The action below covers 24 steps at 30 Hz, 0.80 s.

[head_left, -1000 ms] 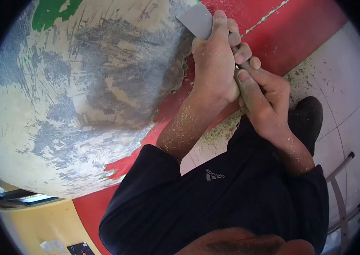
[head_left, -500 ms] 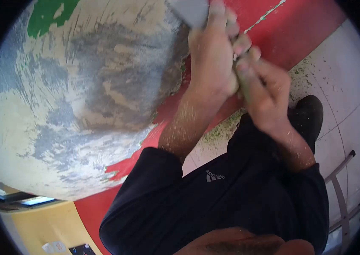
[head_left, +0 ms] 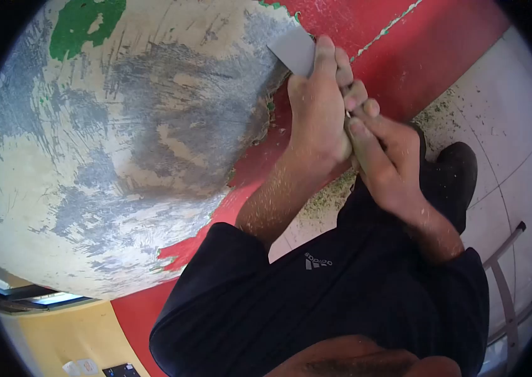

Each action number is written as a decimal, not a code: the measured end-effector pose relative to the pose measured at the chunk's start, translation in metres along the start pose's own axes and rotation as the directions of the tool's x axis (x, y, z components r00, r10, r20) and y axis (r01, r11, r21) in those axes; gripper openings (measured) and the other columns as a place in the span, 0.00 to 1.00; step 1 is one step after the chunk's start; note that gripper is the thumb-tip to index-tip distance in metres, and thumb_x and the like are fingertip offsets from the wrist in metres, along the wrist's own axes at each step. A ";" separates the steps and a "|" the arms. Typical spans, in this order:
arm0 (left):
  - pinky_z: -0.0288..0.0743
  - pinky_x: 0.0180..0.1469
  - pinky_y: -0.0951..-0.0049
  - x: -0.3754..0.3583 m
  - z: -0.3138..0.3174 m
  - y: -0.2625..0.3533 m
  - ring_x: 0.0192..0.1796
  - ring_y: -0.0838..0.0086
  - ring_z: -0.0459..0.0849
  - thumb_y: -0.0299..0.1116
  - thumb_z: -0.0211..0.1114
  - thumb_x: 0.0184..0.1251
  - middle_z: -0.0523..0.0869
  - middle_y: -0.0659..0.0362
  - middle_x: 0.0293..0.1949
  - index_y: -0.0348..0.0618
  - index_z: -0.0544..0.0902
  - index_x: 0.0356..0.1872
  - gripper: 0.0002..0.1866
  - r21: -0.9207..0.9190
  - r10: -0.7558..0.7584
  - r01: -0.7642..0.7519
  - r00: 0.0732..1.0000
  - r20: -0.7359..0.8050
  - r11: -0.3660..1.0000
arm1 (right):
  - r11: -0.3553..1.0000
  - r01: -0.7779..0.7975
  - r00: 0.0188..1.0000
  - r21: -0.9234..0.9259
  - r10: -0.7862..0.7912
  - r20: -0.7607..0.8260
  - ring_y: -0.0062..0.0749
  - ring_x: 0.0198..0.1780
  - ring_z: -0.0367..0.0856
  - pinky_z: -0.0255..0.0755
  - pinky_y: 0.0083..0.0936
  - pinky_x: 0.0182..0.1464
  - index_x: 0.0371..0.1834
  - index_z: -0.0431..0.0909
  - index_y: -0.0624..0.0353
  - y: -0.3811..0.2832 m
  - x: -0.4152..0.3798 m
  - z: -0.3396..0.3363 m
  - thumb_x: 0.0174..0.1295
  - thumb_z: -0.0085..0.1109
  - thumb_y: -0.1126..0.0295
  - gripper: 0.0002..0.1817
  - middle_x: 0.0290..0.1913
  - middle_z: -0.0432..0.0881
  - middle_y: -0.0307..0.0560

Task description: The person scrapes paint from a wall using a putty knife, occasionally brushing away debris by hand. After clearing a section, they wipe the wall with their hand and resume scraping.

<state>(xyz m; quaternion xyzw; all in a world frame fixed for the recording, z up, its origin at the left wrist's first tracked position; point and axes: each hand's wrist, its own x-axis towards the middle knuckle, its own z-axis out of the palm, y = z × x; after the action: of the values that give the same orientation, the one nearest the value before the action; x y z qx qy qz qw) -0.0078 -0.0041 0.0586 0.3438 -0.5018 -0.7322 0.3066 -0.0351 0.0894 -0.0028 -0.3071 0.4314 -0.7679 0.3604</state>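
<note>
A scraper with a flat grey blade (head_left: 293, 53) lies against the wall where the stripped patch meets the red paint (head_left: 379, 56). My left hand (head_left: 319, 110) is wrapped round it just behind the blade, thumb stretched along the tool. Lower and to the right, my right hand (head_left: 387, 154) is closed round the handle end, touching the left hand's fingers. Most of the handle is hidden by both hands. The stripped patch (head_left: 153, 125) shows grey and cream scratched plaster, with a jagged edge along the red. Pale dust specks my forearms.
Green paint (head_left: 87, 28) remains at the upper left of the wall. Paint flakes (head_left: 322, 204) litter the tiled floor (head_left: 498, 125) beside my dark shoe (head_left: 458, 173). A metal frame leg (head_left: 502, 295) stands at the right. A yellow wall section (head_left: 65, 333) is at the lower left.
Both hands and the scraper have moved down the view, toward me, with the blade a little farther right. They were blurred by motion before and are sharper now.
</note>
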 end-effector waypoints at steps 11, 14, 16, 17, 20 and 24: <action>0.69 0.20 0.68 0.004 -0.001 -0.005 0.18 0.79 0.62 0.44 0.49 0.75 0.62 0.65 0.21 0.43 0.68 0.27 0.18 -0.040 0.017 -0.018 1.000 -0.024 0.999 | 0.992 -0.052 0.999 0.117 0.049 0.023 0.14 0.23 0.66 0.60 0.17 0.25 0.31 0.75 0.68 -0.002 0.000 -0.002 0.68 0.49 0.74 0.09 0.20 0.70 0.35; 0.69 0.20 0.68 -0.006 -0.005 -0.003 0.18 0.79 0.62 0.43 0.50 0.74 0.62 0.65 0.21 0.43 0.68 0.27 0.17 -0.066 -0.056 0.052 0.996 -0.066 0.996 | 0.991 -0.054 0.999 0.123 0.054 0.003 0.14 0.23 0.67 0.61 0.18 0.25 0.31 0.76 0.67 0.002 -0.011 0.004 0.68 0.49 0.74 0.09 0.19 0.70 0.36; 0.69 0.20 0.68 0.007 0.002 0.002 0.18 0.79 0.62 0.43 0.50 0.74 0.61 0.65 0.20 0.43 0.68 0.27 0.17 -0.025 0.019 -0.020 0.998 -0.062 0.999 | 0.997 -0.023 1.000 0.075 0.023 0.002 0.14 0.23 0.67 0.61 0.18 0.25 0.31 0.76 0.66 -0.001 0.005 0.002 0.68 0.49 0.74 0.10 0.19 0.70 0.36; 0.69 0.20 0.68 0.004 0.001 -0.001 0.18 0.79 0.62 0.43 0.50 0.74 0.61 0.66 0.20 0.44 0.68 0.27 0.17 -0.009 0.033 -0.034 0.995 -0.089 0.999 | 0.998 -0.045 0.999 0.054 0.045 0.008 0.14 0.23 0.67 0.61 0.18 0.25 0.30 0.76 0.66 0.000 0.002 0.001 0.68 0.49 0.74 0.10 0.19 0.70 0.35; 0.69 0.20 0.69 0.001 -0.003 -0.003 0.18 0.79 0.62 0.42 0.51 0.73 0.61 0.65 0.20 0.43 0.68 0.28 0.16 -0.043 -0.003 0.002 0.999 -0.032 0.999 | 0.995 -0.063 0.998 0.078 0.063 0.001 0.14 0.22 0.65 0.60 0.18 0.25 0.29 0.76 0.66 0.002 -0.004 0.001 0.68 0.49 0.73 0.11 0.18 0.69 0.35; 0.69 0.20 0.69 0.003 -0.005 -0.004 0.19 0.79 0.62 0.42 0.52 0.73 0.61 0.65 0.21 0.43 0.68 0.29 0.15 -0.066 0.001 -0.001 1.000 -0.003 0.998 | 0.994 0.097 0.994 -0.040 -0.098 -0.038 0.14 0.22 0.64 0.59 0.18 0.25 0.29 0.76 0.67 0.009 0.001 0.004 0.68 0.49 0.73 0.10 0.18 0.69 0.35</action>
<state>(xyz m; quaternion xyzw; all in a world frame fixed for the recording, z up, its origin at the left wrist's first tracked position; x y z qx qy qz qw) -0.0060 -0.0077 0.0530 0.3345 -0.4770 -0.7476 0.3189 -0.0299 0.0833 -0.0091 -0.3191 0.4376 -0.7823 0.3077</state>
